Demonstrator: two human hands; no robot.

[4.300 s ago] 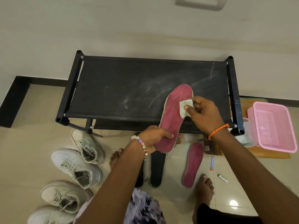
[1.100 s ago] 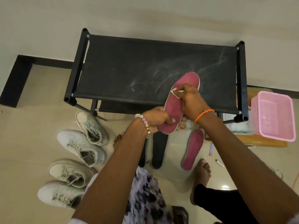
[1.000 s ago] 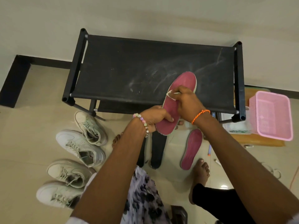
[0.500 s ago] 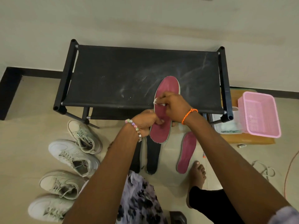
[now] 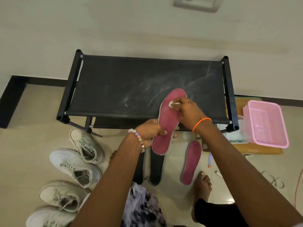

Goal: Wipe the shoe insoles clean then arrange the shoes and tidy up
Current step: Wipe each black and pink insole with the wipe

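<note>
The black rack point(image 5: 147, 89) stands vs the wall w/ its dusty top bare, so you work over it. Four white sneakers point(image 5: 77, 164) line the floor at left, likely parked till insoles go back. You hold the pink insole point(image 5: 165, 126) tilted over the rack's front edge: your left hand point(image 5: 150, 132) grips its heel end to steady it, while your right hand point(image 5: 188, 110) pinches a small white wipe point(image 5: 173, 104) onto the toe end. Its twin point(image 5: 191, 163) and two dark insoles point(image 5: 156, 167) lie on the floor below. The pink basket point(image 5: 265, 125) at right looks empty; the clear tub point(image 5: 237, 136) just beside it holds sth pale, can't tell what.
</note>
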